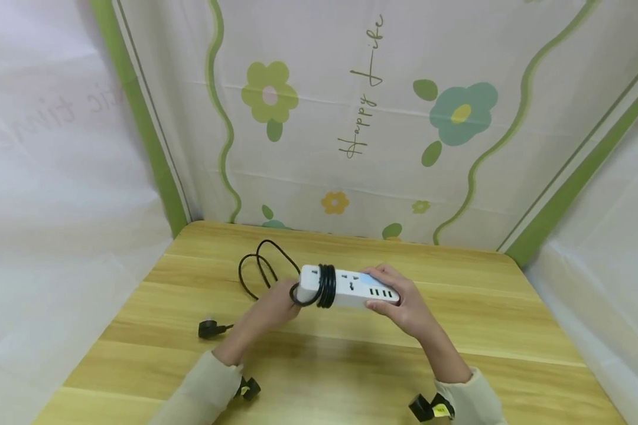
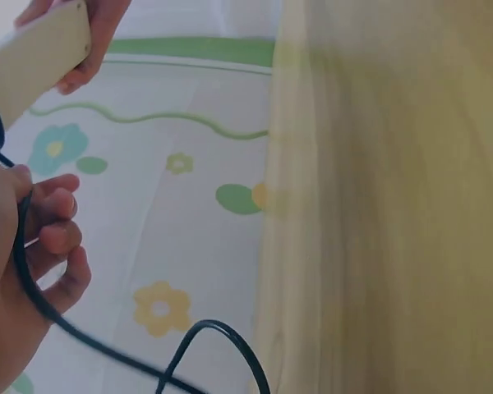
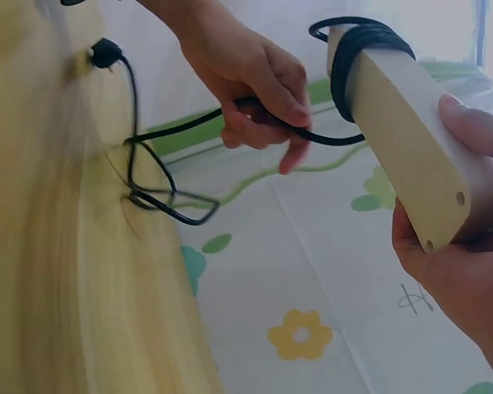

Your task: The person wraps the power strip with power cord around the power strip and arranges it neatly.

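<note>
A white power strip (image 1: 358, 287) with sockets and several USB slots is held above the table. My right hand (image 1: 404, 304) grips its right end, thumb on one side and fingers on the other. A black cable (image 1: 326, 286) is wound in several turns round the strip near its left end. Just below that end, my left hand (image 1: 277, 306) pinches the cable's free length between thumb and fingers, clearest in the right wrist view, where the hand (image 3: 255, 90) shows from the front. Past the left hand, the slack loops down to the table, ending in a black plug (image 1: 210, 329).
The light wooden table (image 1: 484, 301) spreads under both hands. Behind it hangs a white curtain (image 1: 319, 118) with printed flowers and lettering, and more white cloth (image 1: 58, 206) encloses the sides. Small black devices (image 1: 427, 407) are strapped at both wrists.
</note>
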`<state>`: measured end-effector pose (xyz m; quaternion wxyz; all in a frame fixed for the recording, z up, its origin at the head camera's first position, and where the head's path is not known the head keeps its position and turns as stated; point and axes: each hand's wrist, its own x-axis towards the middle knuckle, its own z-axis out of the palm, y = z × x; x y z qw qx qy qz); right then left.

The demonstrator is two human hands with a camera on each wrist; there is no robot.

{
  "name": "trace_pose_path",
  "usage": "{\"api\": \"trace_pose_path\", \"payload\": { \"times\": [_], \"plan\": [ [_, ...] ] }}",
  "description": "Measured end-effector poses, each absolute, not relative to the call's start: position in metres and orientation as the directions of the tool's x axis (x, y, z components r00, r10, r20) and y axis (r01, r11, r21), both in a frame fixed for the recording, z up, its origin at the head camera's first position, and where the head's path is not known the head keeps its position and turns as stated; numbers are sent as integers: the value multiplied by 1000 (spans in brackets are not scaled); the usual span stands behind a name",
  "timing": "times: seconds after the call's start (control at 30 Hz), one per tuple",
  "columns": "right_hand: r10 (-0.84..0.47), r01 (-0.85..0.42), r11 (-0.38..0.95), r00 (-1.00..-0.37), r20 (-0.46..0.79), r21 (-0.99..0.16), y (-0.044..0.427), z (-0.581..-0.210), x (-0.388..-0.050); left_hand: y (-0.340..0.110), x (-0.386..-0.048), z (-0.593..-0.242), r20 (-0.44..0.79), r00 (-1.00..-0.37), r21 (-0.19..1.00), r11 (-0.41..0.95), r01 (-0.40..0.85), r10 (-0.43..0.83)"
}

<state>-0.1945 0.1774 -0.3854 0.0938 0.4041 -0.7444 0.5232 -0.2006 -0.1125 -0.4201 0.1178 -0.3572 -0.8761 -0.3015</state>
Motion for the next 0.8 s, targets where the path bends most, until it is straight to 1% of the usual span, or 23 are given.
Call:
{"api": "trace_pose_path", "payload": {
  "times": [0.13,0.23,0.43,0.53,0.63,0.7,0.8],
  "plan": [
    [-398,-699,191,-697,596,-689,186,-382,-198,-100,-202,-422,458,-676,397,547,737,578],
    [-344,-694,243,-714,609,-677,192,-380,-200,-94,-201,-422,468,-673,405,538,740,573],
    [-262,-674,354,-737,623,-648,197,-380,-205,-91,-197,-417,457,-716,476,535,698,528],
    [-233,-667,421,-734,638,-615,194,-385,-208,-89,-193,-413,436,-729,497,534,684,528],
    [-218,-668,474,-720,659,-573,189,-392,-211,-85,-187,-408,410,-726,492,536,686,553],
    [-219,-676,493,-705,675,-547,186,-398,-213,-83,-184,-407,396,-723,483,541,688,565],
    [-234,-685,524,-688,687,-506,181,-405,-215,-82,-181,-405,394,-736,475,564,675,550]
  ]
}}
